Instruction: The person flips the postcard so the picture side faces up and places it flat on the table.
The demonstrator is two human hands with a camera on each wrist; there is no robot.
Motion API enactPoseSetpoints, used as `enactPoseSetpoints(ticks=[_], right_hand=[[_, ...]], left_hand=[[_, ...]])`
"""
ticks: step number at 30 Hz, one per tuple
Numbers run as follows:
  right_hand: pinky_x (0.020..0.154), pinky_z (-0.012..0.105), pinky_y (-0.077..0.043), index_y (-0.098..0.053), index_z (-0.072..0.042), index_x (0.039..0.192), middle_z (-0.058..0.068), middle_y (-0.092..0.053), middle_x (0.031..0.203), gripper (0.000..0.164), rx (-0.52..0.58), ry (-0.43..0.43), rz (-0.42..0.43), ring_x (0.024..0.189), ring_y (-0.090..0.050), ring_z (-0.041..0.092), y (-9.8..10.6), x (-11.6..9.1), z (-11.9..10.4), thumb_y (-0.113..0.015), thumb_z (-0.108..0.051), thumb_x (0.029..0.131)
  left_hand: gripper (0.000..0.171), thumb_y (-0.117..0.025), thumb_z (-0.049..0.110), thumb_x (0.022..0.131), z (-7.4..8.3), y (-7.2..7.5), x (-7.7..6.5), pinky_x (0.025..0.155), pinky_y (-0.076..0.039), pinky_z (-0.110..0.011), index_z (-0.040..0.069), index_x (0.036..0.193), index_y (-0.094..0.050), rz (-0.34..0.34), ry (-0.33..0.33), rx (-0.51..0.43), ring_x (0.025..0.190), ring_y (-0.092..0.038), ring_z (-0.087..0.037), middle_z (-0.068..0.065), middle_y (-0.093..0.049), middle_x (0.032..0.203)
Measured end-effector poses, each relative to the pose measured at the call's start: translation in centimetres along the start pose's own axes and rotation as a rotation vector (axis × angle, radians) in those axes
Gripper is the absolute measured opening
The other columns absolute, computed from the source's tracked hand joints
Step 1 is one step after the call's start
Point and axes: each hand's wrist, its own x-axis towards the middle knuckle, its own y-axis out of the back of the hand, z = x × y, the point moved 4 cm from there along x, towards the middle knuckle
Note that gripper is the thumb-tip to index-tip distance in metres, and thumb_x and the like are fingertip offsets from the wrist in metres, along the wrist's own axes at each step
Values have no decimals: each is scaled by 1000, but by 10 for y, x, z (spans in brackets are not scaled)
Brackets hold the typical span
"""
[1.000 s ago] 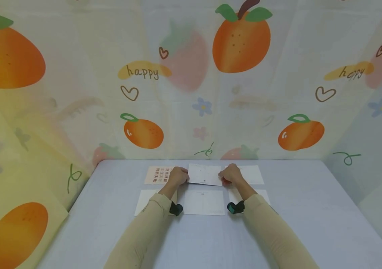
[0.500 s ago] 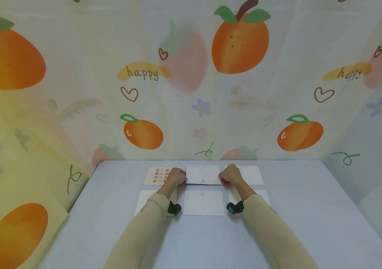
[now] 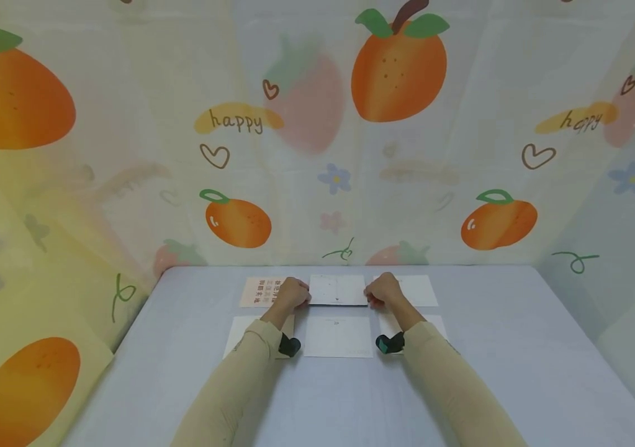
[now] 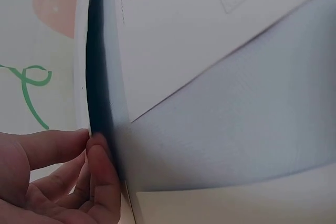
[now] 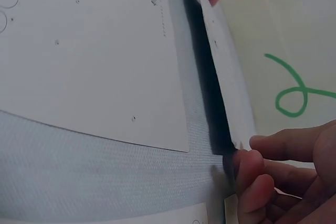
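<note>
Nearest us, pale sleeves (image 3: pixel 465 391) are stretching over a white table (image 3: pixel 323 403), and the front middle card (image 3: pixel 338 337) is lying flat between the forearms. Just beyond it, we are finding the held card (image 3: pixel 337 289), its long axis running left to right between two hands. The left hand (image 3: pixel 293 293) is pinching its left end near the closer corner, the right hand (image 3: pixel 383 289) likewise its right end, so neither is nearer. Beneath its near edge, a dark strip is showing. Compared with a second ago, we are seeing that edge lying level instead of slanting down rightward, and the card looking flatter. Beside it, a card with reddish characters (image 3: pixel 256 292) is lying leftward, a white card (image 3: pixel 420 290) rightward; farthest, a fruit-printed cloth (image 3: pixel 300 205) is hanging.
</note>
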Motion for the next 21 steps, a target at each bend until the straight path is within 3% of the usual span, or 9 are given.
enactPoseSetpoints(ticks=[11,21], right_hand=[[42,20,-43,-68,6,77,2,-58,51,9,30,-15,39,40,-51,8,3,4,5,-65,0,83],[42,20,-45,-68,4,77,1,-58,52,9,54,44,17,42,-52,8,8,6,8,-65,-3,81]], left_hand=[[17,-63,-1,84,0,1,-3,55,-48,-21,-5,99,-68,29,-51,-23,67,-59,-16,-16,-68,89],[16,-62,7,89,0,6,-6,56,-50,-22,-4,96,-70,68,-125,-55,65,-60,-16,-14,-69,83]])
